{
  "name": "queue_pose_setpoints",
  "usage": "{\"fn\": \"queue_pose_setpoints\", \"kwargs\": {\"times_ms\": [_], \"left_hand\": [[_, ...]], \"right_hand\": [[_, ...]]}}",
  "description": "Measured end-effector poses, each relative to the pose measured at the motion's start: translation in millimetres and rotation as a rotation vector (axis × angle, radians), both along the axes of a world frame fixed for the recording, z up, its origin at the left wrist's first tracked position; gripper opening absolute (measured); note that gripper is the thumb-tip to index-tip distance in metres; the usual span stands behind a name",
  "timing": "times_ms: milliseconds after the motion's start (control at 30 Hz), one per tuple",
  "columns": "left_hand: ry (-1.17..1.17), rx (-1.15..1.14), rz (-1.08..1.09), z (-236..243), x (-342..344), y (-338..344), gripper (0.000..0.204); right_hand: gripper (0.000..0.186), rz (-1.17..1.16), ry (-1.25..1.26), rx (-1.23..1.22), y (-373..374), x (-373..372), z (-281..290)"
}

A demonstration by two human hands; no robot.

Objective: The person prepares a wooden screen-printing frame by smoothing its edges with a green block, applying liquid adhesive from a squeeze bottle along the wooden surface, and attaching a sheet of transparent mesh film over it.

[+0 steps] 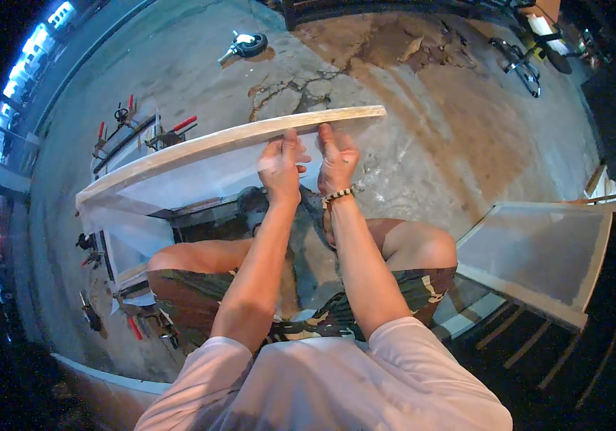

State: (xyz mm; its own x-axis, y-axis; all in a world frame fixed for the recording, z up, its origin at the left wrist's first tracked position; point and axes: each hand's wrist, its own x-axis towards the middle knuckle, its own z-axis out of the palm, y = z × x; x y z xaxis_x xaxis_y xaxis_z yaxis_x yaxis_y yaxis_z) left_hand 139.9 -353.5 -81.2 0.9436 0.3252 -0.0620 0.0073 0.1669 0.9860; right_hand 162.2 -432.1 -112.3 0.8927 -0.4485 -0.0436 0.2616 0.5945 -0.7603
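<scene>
A long wooden-edged screen frame (236, 133) with pale mesh stretched inside stands tilted in front of my knees, its upper rail running from far left to centre. My right hand (338, 161), with a beaded bracelet at the wrist, has its thumb tip against the underside of this rail and its other fingers curled. Close beside it on the left is my left hand (279, 169), fingers bent together near the same rail and slightly smeared by motion. Whatever lies between the left fingertips is too small to make out.
Bar clamps with red handles (179, 129) lie behind the frame at left, and more tools (151, 327) sit by my left leg. A second framed screen (538, 251) leans at right. Farther off are a caster wheel (250, 46) and cracked concrete floor (301, 90).
</scene>
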Motion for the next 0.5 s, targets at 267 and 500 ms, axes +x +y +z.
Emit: {"fn": "queue_pose_setpoints", "kwargs": {"times_ms": [267,500], "left_hand": [[-0.252,0.369,0.080,-23,15,15,0.043],[0.052,-0.089,0.021,6,-15,16,0.042]], "right_hand": [[0.021,0.125,0.072,0.215,32,-8,18],[0.023,-0.009,-0.026,0.066,36,-2,4]]}}
